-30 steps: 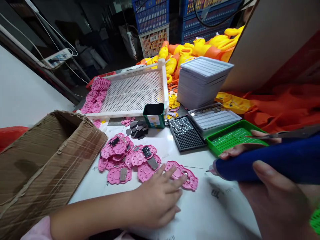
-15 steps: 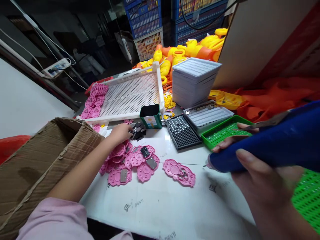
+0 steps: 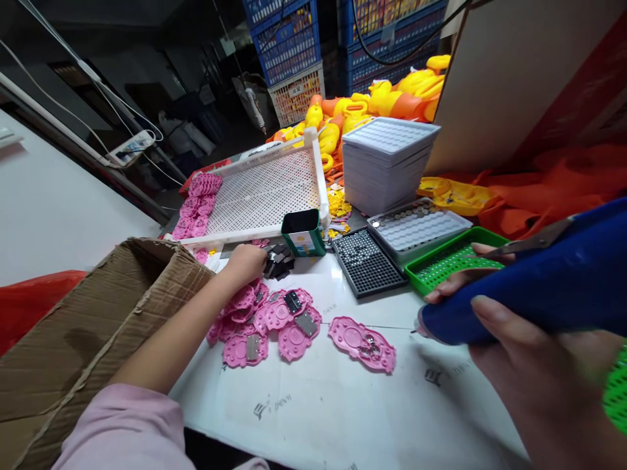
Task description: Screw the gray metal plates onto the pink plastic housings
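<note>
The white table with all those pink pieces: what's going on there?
A person's left hand is at the edge of a heap of dark flat pieces; whether it grips one is hidden. The right hand holds a blue tool, its tip over the white table, along with what look like scissors. Between the hands lies a single pink piece with shiny round bits in it. More pink pieces are piled nearer the left arm, some bearing dark or grey plates.

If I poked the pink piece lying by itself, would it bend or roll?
The pink piece looks like molded plastic with a raised rim, so it would probably stay stiff. It lies broad and flat on the white tabletop, so it would likely slide, not roll. The shiny bits on it might spill if it tipped.
</note>
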### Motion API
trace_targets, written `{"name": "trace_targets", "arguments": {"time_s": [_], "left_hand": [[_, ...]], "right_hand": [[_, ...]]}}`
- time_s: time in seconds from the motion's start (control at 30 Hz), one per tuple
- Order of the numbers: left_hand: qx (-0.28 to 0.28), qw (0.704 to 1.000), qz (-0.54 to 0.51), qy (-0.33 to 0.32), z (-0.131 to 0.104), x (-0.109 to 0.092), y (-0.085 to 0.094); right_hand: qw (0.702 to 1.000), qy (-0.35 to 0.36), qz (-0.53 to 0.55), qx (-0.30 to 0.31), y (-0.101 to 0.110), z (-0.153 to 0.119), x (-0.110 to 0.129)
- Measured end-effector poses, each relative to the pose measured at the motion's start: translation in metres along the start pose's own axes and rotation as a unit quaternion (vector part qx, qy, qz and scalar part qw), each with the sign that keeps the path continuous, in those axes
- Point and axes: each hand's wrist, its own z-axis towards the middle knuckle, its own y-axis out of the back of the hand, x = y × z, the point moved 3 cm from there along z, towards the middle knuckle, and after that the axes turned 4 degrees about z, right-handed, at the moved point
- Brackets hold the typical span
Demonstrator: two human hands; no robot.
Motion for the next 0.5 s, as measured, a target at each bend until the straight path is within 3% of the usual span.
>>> {"name": "trace_targets", "arguments": {"time_s": [0.13,0.27,0.43,0.5], "left_hand": [[-0.072,0.990,-0.117,0.020,-0.003,0.008,0.011],[-0.125,0.951,-0.283,0.012,-0.014,0.005,0.018],[-0.113,0.886,-0.448,-0.043,-0.038,-0.029,0.017],[-0.094,0.861,-0.496,-0.064,-0.051,-0.047,0.015]], "right_hand": [[1.000,0.011,0.008,-0.013,-0.001,0.001,-0.001],[0.999,0.039,-0.004,-0.010,-0.003,0.002,0.000],[0.998,0.047,-0.044,-0.010,0.000,0.005,-0.003],[0.994,0.082,-0.075,0.012,0.002,0.007,-0.004]]}}
